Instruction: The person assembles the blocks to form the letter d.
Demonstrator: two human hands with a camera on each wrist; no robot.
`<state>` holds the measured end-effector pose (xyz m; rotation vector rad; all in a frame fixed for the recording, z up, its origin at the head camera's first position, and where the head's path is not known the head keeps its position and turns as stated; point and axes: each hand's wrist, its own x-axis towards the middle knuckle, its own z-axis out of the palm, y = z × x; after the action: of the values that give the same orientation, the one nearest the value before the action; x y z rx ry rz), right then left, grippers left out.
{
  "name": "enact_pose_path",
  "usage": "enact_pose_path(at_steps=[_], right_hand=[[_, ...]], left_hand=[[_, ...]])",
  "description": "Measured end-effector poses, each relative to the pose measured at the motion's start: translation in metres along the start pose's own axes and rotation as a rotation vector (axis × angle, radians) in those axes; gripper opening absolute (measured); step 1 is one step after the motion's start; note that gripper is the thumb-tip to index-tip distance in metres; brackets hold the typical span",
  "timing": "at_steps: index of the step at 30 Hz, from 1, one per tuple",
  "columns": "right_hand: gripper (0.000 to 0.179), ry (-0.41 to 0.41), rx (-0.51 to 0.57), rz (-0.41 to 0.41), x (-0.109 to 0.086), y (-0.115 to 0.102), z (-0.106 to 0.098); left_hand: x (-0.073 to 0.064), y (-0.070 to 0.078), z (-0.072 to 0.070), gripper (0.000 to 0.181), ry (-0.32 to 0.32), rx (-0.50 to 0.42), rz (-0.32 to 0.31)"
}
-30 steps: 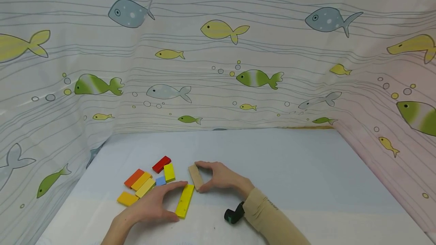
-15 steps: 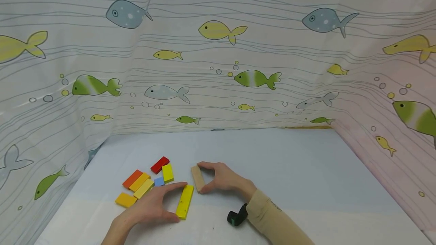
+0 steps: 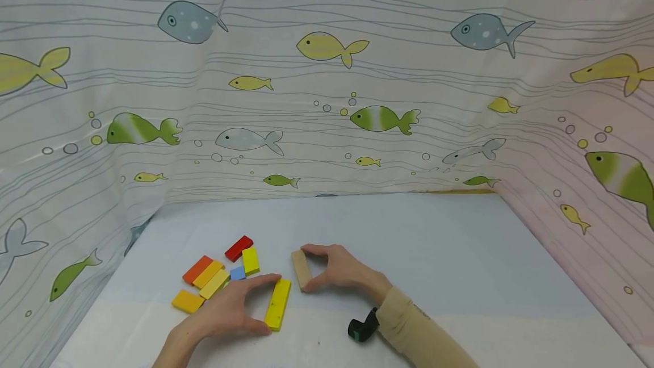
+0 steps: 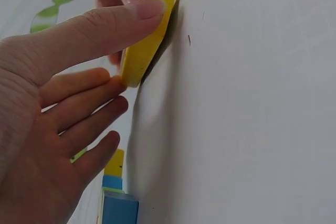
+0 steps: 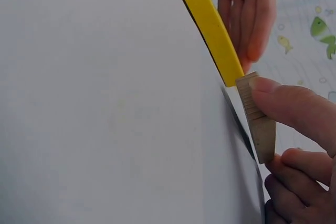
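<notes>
The left hand (image 3: pixel 227 306) grips the yellow block (image 3: pixel 278 304) by its two ends, between thumb and fingers. This block is a little left of the middle of the tabletop (image 3: pixel 434 260), toward the near edge. The right hand (image 3: pixel 342 268) pinches the wooden block (image 3: pixel 302 271), also by its ends; this one is near the yellow block but apart, closer to the far edge. Whether both blocks rest on the tabletop is difficult to say surely.

Toward the left edge lie a red block (image 3: pixel 239 248), a small yellow block (image 3: pixel 251 260), a blue block (image 3: pixel 237 273) and a group of orange and yellowish blocks (image 3: pixel 208 272). Beside the right sleeve (image 3: pixel 424 328) is a black device (image 3: pixel 364 327). A fish-patterned cloth (image 3: pixel 306 10) rises behind the far edge.
</notes>
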<state>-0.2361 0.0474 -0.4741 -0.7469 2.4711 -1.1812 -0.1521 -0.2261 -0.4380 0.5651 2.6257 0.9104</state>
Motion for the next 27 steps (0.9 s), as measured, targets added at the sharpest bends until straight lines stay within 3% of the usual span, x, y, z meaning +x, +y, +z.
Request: enact_pose_path(at_steps=[16,27], right_hand=[[0.087,0.034,0.036,0.017,-0.027,0.010,-0.015],[0.090,0.140,0.011,0.059,-0.051,0.014,-0.025]], left_hand=[[0.002,0.003,0.007,0.083,-0.016,-0.045,0.018],[0.005,0.014,0.016,0.083,0.002,-0.059,0.044]])
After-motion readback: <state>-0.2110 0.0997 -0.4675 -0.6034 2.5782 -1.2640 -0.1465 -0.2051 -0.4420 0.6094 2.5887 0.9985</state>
